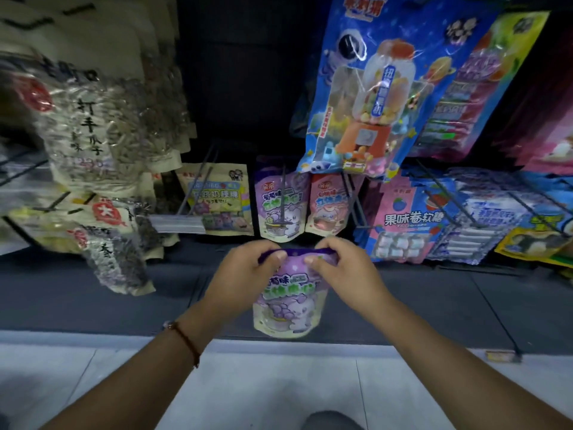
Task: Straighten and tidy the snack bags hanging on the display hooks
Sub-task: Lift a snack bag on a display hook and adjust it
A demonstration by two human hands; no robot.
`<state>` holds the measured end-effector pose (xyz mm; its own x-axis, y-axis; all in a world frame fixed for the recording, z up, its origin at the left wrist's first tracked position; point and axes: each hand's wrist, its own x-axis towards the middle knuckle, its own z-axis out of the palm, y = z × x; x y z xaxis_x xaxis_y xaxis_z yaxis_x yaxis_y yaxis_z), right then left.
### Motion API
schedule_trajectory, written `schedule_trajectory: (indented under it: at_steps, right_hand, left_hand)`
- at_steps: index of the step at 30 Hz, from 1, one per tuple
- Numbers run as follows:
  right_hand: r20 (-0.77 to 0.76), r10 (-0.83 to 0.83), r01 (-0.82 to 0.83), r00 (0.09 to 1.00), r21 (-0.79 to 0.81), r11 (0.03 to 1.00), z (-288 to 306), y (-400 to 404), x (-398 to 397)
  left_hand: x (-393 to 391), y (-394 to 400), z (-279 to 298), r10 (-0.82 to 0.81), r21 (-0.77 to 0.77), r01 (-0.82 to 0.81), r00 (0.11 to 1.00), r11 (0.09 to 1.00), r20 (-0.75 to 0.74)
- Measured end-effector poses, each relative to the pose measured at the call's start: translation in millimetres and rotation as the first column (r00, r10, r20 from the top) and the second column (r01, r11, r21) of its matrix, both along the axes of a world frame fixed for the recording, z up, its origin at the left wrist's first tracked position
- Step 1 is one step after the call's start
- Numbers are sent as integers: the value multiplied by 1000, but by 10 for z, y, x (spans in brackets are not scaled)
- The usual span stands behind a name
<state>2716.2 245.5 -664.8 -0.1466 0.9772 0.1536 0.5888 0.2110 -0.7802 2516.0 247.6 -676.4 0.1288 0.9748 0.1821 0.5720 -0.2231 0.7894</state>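
Observation:
I hold a purple snack bag [290, 305] by its top edge, off the hooks, below the bottom row. My left hand [245, 271] pinches the top left corner and my right hand [344, 268] pinches the top right. Straight above it, a matching purple bag [279, 209] hangs on a display hook [282, 197]. A pink bag [327, 206] of the same kind hangs just to its right. A yellow-green bag [220, 200] hangs to the left behind a bare hook [198, 184].
Sunflower seed bags [90, 131] hang in rows at the left. A big blue candy bag [369, 94] hangs upper right, above pink and blue soft-candy bags [412, 218]. A dark base ledge [124, 299] runs under the hooks, with white floor tiles [263, 383] below.

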Motion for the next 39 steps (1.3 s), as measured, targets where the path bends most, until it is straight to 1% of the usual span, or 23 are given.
schedule_trajectory:
  at_steps: [4,7,10,14,16,20,23,26,30,32,33,36,37,39]
  right_hand:
    - [-85,-20,18,996,-21,1000,46,218,-230]
    - [-112,-72,70,991,-18,997,41,368,-275]
    - [-125,-93,89,988,-39,995,52,477,-299]
    - [-52,-116,115,992,-24,993,41,615,-333]
    - [-70,-106,104,992,-34,994,27,669,-342]
    - [-74,-119,118,990,-15,993,-30,695,-358]
    - [11,-138,139,990,-21,990,-79,670,-369]
    - [42,-184,185,982,-28,982,-102,751,-403]
    - [243,-239,229,940,70,971,-68,927,-467]
    - [368,-261,225,893,139,964,-71,1000,-478]
    - [406,-267,216,874,168,962,-88,1026,-478]
    - [401,-270,201,876,206,958,-128,1041,-489]
    - [393,-255,197,884,183,963,-129,996,-495]
    - [389,-202,176,899,101,979,-80,805,-502]
  left_hand:
    - [-95,163,25,99,0,-99,994,995,43]
    - [-69,305,57,126,14,-127,991,992,45]
    - [-61,395,40,138,14,-140,987,990,86]
    - [-55,475,-11,154,12,-157,980,988,127]
    - [-25,526,-3,153,15,-157,980,988,127]
    - [-18,592,-12,147,42,-150,987,988,62]
    - [-84,570,-73,152,83,-152,988,985,7]
    - [-96,602,-87,174,123,-166,983,978,-55]
    - [-62,785,-92,234,179,-204,958,962,-163]
    - [-47,861,-134,271,203,-228,937,952,-221]
    - [-38,879,-155,282,217,-232,929,948,-239]
    - [-27,866,-199,251,267,-187,940,945,-229]
    - [-49,835,-214,222,254,-157,942,954,-251]
    - [-122,689,-164,150,148,-106,932,983,-330]
